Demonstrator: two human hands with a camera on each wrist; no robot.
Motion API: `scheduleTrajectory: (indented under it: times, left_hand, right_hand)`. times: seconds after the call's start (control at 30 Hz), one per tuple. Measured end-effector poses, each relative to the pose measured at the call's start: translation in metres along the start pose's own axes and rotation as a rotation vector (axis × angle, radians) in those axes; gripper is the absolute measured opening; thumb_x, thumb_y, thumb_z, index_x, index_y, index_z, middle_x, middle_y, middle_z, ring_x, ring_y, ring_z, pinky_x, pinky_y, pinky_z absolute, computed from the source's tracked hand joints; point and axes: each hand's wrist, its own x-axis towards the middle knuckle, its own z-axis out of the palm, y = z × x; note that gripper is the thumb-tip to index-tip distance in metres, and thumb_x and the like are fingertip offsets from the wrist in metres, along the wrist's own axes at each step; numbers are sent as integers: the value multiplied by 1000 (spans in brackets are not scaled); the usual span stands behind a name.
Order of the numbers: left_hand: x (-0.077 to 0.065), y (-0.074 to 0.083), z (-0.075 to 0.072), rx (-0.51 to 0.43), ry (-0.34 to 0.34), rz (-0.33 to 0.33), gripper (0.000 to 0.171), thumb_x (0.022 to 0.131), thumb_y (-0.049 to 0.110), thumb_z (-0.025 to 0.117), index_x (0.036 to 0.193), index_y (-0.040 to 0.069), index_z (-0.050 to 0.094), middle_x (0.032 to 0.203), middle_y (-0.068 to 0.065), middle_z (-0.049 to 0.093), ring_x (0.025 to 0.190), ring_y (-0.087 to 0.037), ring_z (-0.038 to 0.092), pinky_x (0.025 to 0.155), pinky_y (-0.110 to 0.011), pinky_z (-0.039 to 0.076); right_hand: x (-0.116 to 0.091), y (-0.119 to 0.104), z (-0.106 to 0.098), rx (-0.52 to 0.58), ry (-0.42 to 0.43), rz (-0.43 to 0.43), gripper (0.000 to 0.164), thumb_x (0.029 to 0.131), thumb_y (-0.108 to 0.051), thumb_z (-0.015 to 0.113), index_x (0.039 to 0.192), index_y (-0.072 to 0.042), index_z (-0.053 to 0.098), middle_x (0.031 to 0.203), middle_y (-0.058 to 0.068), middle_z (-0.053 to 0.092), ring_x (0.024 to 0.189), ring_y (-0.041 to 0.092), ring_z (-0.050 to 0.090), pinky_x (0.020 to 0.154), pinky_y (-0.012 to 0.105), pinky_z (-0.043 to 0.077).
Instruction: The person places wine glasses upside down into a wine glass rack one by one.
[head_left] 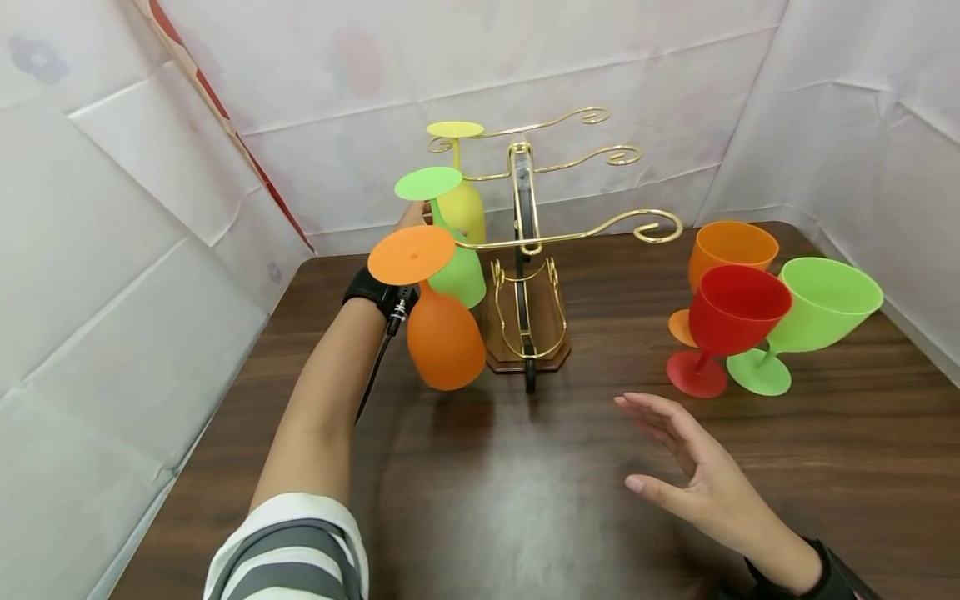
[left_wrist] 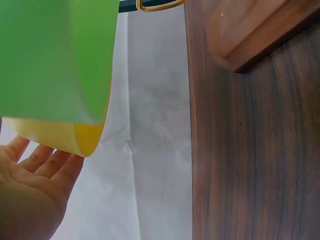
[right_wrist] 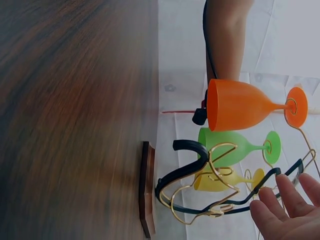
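Note:
A yellow goblet (head_left: 461, 204) hangs upside down at the far left of a gold-and-black metal goblet rack (head_left: 572, 237). My left hand (head_left: 415, 215) grips its bowl from the left side, partly hidden behind the goblets; in the left wrist view the fingers (left_wrist: 47, 162) lie against the yellow bowl and the thumb is hidden. Nearer on the same side hang a green goblet (head_left: 465, 279) and an orange goblet (head_left: 446, 346), also upside down. My right hand (head_left: 701, 479) is held over the table right of the rack, fingers extended, thumb apart, holding nothing.
Three goblets stand upright on the right of the wooden table (head_left: 487, 508): a red goblet (head_left: 738, 308), an orange goblet (head_left: 731, 243) and a light green goblet (head_left: 821, 304). The rack's right hooks bear no goblets. Its wooden base (head_left: 553, 360) sits mid-table. White sheeting (head_left: 360, 50) surrounds the table.

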Motion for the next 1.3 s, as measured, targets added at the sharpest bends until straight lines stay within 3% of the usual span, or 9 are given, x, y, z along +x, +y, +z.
scheduleTrajectory:
  times: [0.2, 0.23, 0.3, 0.4, 0.47, 0.6, 0.87, 1.2, 1.3]
  left_hand:
    - [-24, 9, 1, -30, 44, -55, 63, 81, 8, 68, 135, 8, 35, 127, -13, 48, 112, -27, 51, 94, -36, 47]
    - [-29, 11, 1, -52, 43, -31, 59, 81, 7, 68, 132, 8, 37, 122, -12, 52, 108, -24, 53, 90, -33, 49]
    - [-39, 18, 3, -94, 35, -30, 58, 83, 5, 65, 132, 8, 36, 119, -13, 54, 105, -24, 54, 89, -34, 50]
    - [-44, 24, 3, -52, 96, -69, 62, 84, 6, 62, 138, 8, 32, 124, -11, 52, 109, -23, 53, 91, -31, 48]
    - [-43, 27, 0, 19, 119, -107, 70, 85, 4, 60, 146, 8, 24, 136, -17, 44, 120, -31, 48, 100, -35, 44]
    - [-33, 14, -13, 81, 127, -85, 78, 86, 0, 59, 150, 5, 14, 147, -27, 28, 132, -42, 35, 109, -45, 35]
    - [-19, -21, -34, 8, 93, 10, 78, 86, 8, 61, 148, 6, 15, 149, -23, 23, 137, -39, 29, 111, -45, 31]
    - [-13, -11, -25, -47, 45, 7, 83, 84, 7, 63, 149, 5, 11, 147, -29, 27, 132, -43, 33, 110, -45, 32]
    - [-2, -21, -28, -66, 45, -10, 85, 82, 11, 66, 149, 5, 13, 147, -28, 29, 132, -42, 35, 110, -45, 33]
  right_hand:
    - [-1, 2, 2, 7, -6, -2, 78, 70, 14, 72, 138, -4, 38, 137, -1, 49, 128, 3, 44, 102, 8, 34]
    - [-1, 2, 2, 15, -9, -10, 78, 70, 15, 72, 138, -2, 38, 138, 0, 49, 128, 4, 44, 102, 9, 34]
    - [0, 2, 3, 24, -13, -19, 77, 71, 15, 72, 138, -1, 37, 138, 1, 49, 129, 4, 44, 103, 9, 34]
    - [1, 2, 3, 22, -19, -12, 76, 72, 14, 71, 138, -2, 37, 138, 0, 49, 129, 4, 44, 103, 10, 35]
    - [2, 2, 3, 19, -21, -7, 76, 72, 14, 71, 138, -3, 37, 138, -1, 49, 129, 3, 44, 102, 9, 35]
    - [3, 3, 4, 20, -15, -11, 77, 71, 14, 72, 138, -2, 38, 137, -1, 49, 128, 3, 44, 102, 9, 35]
    - [3, 4, 5, 20, -4, -28, 78, 69, 15, 72, 138, -1, 38, 137, 3, 50, 128, 2, 44, 101, 8, 35]
    - [5, 1, 2, -15, -30, 22, 75, 73, 11, 72, 138, -6, 38, 137, 0, 50, 128, 1, 44, 102, 9, 35]
    - [4, 2, 2, -20, -30, 32, 74, 73, 11, 72, 138, -6, 39, 136, 0, 50, 128, 1, 44, 102, 10, 36]
